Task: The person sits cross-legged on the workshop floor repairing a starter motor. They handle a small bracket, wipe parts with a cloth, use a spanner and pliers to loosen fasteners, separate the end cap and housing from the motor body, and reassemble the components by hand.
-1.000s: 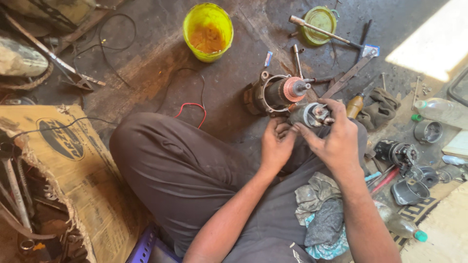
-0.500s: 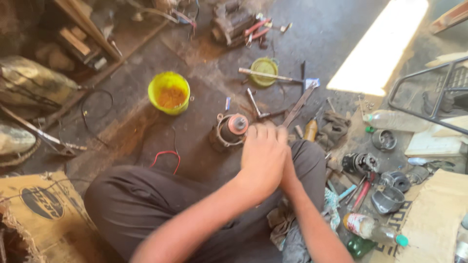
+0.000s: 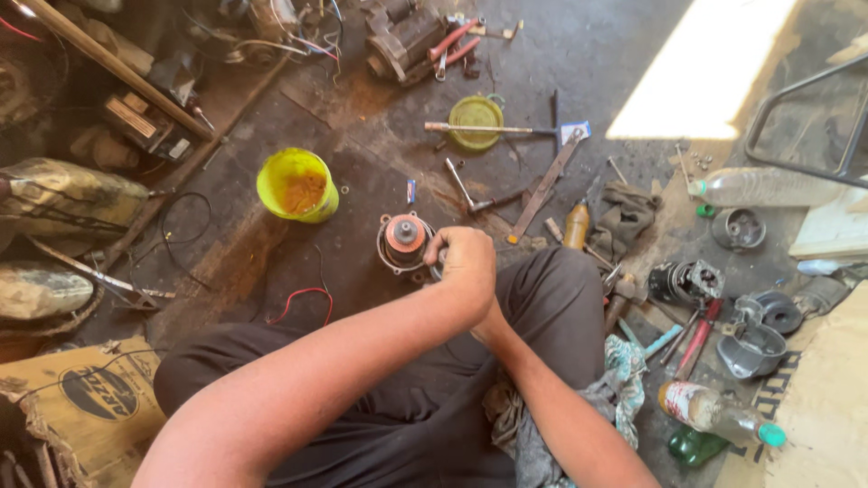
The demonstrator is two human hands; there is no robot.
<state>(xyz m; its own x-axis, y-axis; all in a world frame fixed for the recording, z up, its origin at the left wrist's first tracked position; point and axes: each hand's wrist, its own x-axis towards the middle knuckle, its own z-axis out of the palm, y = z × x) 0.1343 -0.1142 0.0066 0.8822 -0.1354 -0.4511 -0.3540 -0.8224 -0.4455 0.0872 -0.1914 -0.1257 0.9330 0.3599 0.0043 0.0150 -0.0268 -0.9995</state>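
— Fingers first: the left hand (image 3: 466,262) is curled over, knuckles up, closed around a small grey metal part (image 3: 438,265) of which only a sliver peeks out at the thumb side; the right hand (image 3: 493,323) is tucked underneath it, and whether its fingers are spread or pinching I cannot tell; the left wrist hides them.

— And where does that part sit?

— Above the lap, just beside the round motor piece (image 3: 403,240) standing on the floor with its copper-coloured top; near it, perhaps touching, I can't say which.

— How would it handle, by your reckoning?

— Metal, so likely stiff and heavy for its size; probably greasy too, given this floor, so slippery; a full wrap round the rim looks safer than fingertips; the motor piece looks heavy, best taken by its outer ring.

— Room to move?

— Tight on the right: an orange-handled screwdriver (image 3: 576,226), a flat metal bar (image 3: 545,187) and a grey rag (image 3: 626,214) lie near the knee; a yellow bucket (image 3: 297,185) stands well apart to the left; a red wire (image 3: 303,299) loops just ahead of the dark trousers (image 3: 542,298); the barest floor (image 3: 362,194) lies between bucket and motor piece.
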